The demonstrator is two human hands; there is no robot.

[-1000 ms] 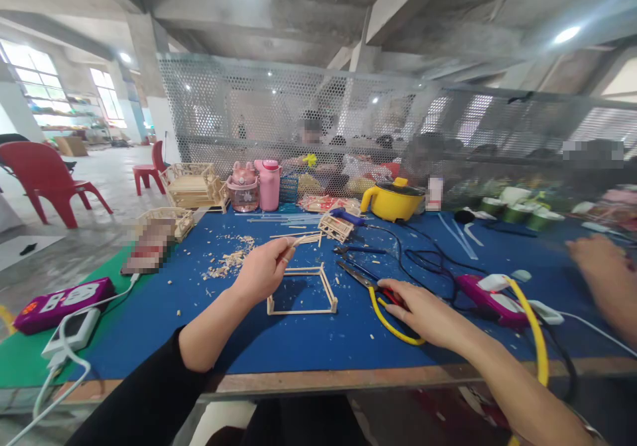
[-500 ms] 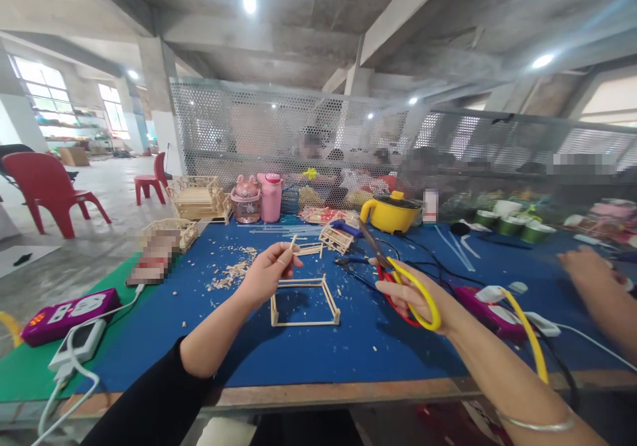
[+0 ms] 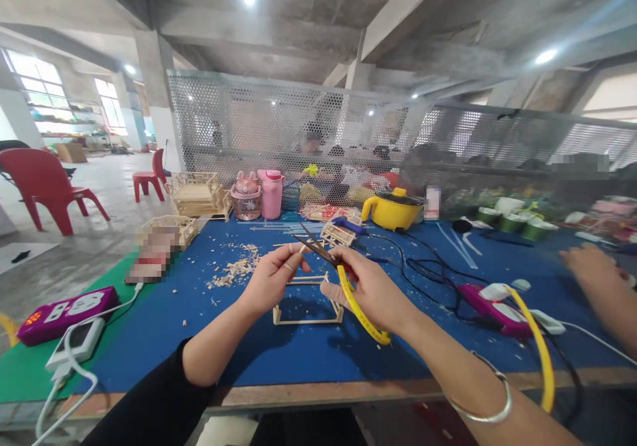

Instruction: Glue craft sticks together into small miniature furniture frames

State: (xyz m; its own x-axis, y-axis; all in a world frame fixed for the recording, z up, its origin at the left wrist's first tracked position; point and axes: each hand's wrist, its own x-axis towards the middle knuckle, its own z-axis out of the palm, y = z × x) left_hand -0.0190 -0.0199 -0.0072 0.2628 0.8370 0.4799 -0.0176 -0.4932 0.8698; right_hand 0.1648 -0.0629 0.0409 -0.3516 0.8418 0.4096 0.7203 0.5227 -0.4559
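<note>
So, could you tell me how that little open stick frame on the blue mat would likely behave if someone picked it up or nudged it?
The stick frame looks built of thin wooden sticks around open space, so it is probably very light and would slide easily. Its slender joints suggest it is fragile and might flex or break under a squeeze.

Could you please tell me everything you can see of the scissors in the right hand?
The scissors have dark, thin metal blades and a large yellow loop handle, with a bit of red near the pivot. The right hand grips them around the handle, lifted above the blue table mat. The blades are slightly parted and point up and left, toward the thin wooden stick pinched in the left hand. The tips lie at that stick; whether they touch it is unclear. The yellow loop hangs below the palm.
</note>
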